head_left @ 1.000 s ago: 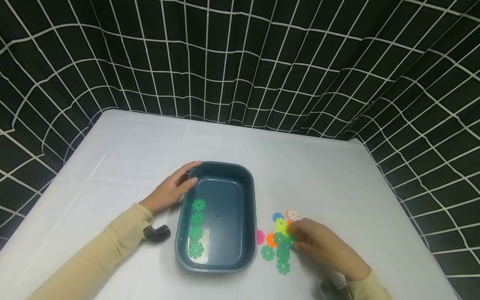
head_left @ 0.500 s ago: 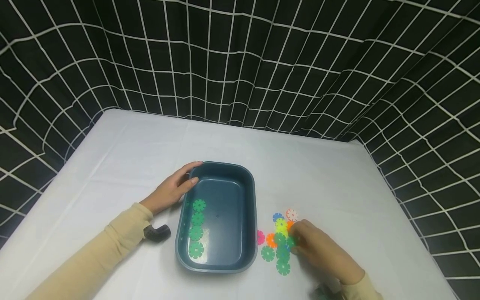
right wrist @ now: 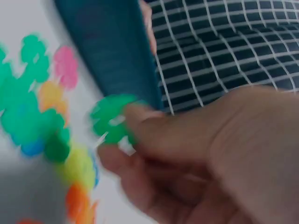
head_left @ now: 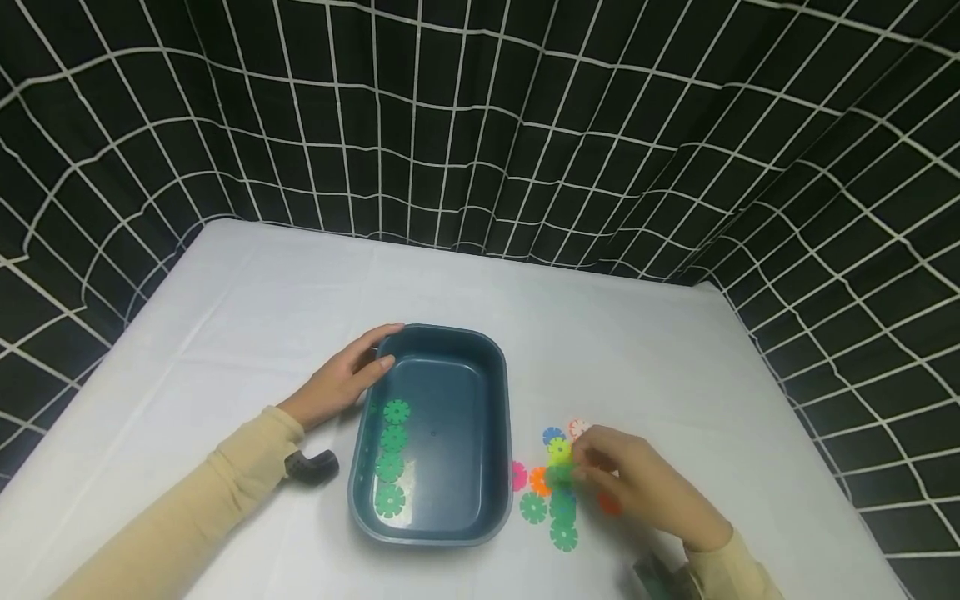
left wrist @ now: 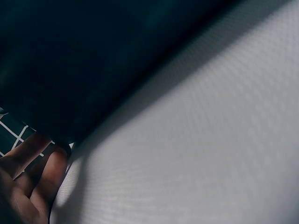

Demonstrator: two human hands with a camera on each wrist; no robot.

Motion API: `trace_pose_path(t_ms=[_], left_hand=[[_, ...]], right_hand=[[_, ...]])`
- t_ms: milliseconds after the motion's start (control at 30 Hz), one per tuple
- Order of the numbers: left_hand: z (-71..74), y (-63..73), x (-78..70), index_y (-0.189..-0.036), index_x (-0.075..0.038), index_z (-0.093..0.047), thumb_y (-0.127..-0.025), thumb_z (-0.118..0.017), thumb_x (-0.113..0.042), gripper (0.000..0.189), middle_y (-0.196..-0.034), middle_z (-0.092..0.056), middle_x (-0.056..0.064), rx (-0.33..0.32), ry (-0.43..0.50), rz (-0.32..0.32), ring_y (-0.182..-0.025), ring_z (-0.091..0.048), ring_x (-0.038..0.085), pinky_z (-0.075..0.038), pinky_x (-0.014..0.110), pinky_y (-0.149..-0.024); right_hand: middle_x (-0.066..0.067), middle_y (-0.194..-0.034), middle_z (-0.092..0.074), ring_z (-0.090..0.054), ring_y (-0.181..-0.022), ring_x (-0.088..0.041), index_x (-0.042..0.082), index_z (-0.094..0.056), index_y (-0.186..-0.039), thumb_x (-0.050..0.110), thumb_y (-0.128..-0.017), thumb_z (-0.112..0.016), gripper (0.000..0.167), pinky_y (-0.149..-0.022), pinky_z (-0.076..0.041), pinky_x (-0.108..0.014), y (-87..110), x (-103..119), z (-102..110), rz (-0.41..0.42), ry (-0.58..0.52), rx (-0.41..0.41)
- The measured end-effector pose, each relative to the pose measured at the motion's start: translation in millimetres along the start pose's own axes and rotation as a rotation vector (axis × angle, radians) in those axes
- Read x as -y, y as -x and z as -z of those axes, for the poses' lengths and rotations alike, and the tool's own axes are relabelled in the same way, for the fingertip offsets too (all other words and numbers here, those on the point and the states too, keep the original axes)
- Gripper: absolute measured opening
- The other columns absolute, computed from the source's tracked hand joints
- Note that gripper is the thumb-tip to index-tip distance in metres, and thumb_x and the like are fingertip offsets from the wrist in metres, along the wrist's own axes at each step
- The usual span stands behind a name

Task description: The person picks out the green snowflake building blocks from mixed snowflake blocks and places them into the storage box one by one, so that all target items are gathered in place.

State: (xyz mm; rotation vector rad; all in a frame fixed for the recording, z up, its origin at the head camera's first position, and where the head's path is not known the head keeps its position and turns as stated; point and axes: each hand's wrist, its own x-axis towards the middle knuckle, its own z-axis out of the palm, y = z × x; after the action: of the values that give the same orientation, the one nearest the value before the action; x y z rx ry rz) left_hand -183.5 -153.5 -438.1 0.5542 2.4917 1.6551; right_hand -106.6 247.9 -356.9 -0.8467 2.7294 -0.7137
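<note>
Lifting clear of the pile (head_left: 564, 510), one green disc (right wrist: 103, 120) is sitting pinched in the right hand (head_left: 643, 477), leaving one fewer loose beside the tub (head_left: 442, 417), four green discs (head_left: 389, 467) lying inside, left hand (head_left: 343, 379) gripping it.

A white-covered table (head_left: 645, 350) spreads out flat, its cloth faintly creased toward the table's left side and greyer toward its right. Beyond the table's far edge hangs a black curtain (head_left: 450, 125) crossed by thin white lines in a grid. It falls in folds behind the table and continues along the table's left and right sides, where the lines bend.
</note>
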Motion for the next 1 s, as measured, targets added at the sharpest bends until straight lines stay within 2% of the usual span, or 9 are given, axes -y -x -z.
trace_pose_path(t_ms=[133,267,400,533,633,767,867,1000], left_hand=[[0.3,1.7,2.5,-0.147,-0.037,-0.031,-0.101,-0.046,-0.038,0.049,-0.156,-0.029,-0.001,-0.006,0.000,0.006,-0.143,-0.026,0.031,-0.023,0.060,-0.113],[-0.4,3.3,3.7,-0.147,-0.038,-0.031,-0.101,-0.046,-0.038,0.049,-0.156,-0.028,0.000,0.001,-0.002,0.010,-0.143,-0.026,0.033,-0.023,0.061,-0.112],[-0.3,3.3,2.1,-0.147,-0.038,-0.032,-0.101,-0.047,-0.038,0.048,-0.156,-0.029,-0.002,-0.002,-0.008,0.008,-0.142,-0.028,0.034,-0.024,0.061,-0.112],[0.2,2.5,0.6,-0.147,-0.038,-0.032,-0.101,-0.046,-0.038,0.048,-0.156,-0.029,-0.001,-0.004,-0.005,0.003,-0.142,-0.029,0.035,-0.025,0.062,-0.111],[-0.2,2.8,0.4,-0.147,-0.037,-0.031,-0.101,-0.046,-0.038,0.049,-0.156,-0.029,0.001,0.004,0.006,0.007,-0.142,-0.028,0.036,-0.024,0.063,-0.111],[-0.6,2.7,0.2,-0.147,-0.038,-0.031,-0.101,-0.046,-0.037,0.048,-0.155,-0.030,0.001,0.011,0.022,0.013,-0.141,-0.030,0.037,-0.024,0.063,-0.110],[-0.5,2.5,0.1,-0.147,-0.038,-0.031,-0.101,-0.045,-0.037,0.048,-0.155,-0.031,0.001,0.013,0.025,0.013,-0.140,-0.031,0.037,-0.025,0.064,-0.110],[0.3,2.8,0.0,-0.147,-0.037,-0.031,-0.101,-0.045,-0.037,0.048,-0.155,-0.030,0.002,0.012,0.020,0.007,-0.140,-0.032,0.038,-0.026,0.065,-0.109]], right_hand=[[0.009,-0.086,-0.062,-0.061,-0.073,-0.008,0.020,-0.057,-0.096,0.006,-0.085,-0.071,0.023,-0.068,-0.057,-0.024,-22.2,15.3,8.3,0.082,-0.122,-0.055],[0.004,-0.081,-0.063,-0.062,-0.063,-0.009,0.017,-0.055,-0.112,0.008,-0.089,-0.067,0.027,-0.059,-0.055,-0.022,-45.8,37.0,14.9,0.162,-0.188,-0.055],[0.005,-0.093,-0.065,-0.062,-0.067,-0.007,0.017,-0.057,-0.123,0.008,-0.091,-0.063,0.034,-0.061,-0.055,-0.023,-69.0,59.1,18.9,0.295,-0.218,-0.061],[0.003,-0.101,-0.065,-0.061,-0.068,-0.010,0.016,-0.061,-0.121,0.008,-0.093,-0.061,0.029,-0.062,-0.056,-0.024,-88.9,75.7,18.3,0.383,-0.265,-0.104],[0.001,-0.099,-0.065,-0.060,-0.066,-0.011,0.014,-0.063,-0.120,0.008,-0.092,-0.062,0.029,-0.060,-0.056,-0.025,-98.8,84.1,13.8,0.387,-0.300,-0.135],[0.002,-0.098,-0.065,-0.062,-0.066,-0.010,0.014,-0.063,-0.120,0.009,-0.093,-0.062,0.028,-0.056,-0.055,-0.026,-109.0,91.6,7.7,0.339,-0.334,-0.112],[0.003,-0.094,-0.067,-0.064,-0.066,-0.009,0.013,-0.063,-0.121,0.010,-0.093,-0.062,0.028,-0.056,-0.056,-0.026,-119.9,94.7,3.8,0.283,-0.326,-0.042],[-0.002,-0.087,-0.066,-0.065,-0.065,-0.010,0.010,-0.062,-0.122,0.006,-0.094,-0.060,0.029,-0.060,-0.058,-0.030,-140.0,94.3,-4.3,0.216,-0.313,0.089]])
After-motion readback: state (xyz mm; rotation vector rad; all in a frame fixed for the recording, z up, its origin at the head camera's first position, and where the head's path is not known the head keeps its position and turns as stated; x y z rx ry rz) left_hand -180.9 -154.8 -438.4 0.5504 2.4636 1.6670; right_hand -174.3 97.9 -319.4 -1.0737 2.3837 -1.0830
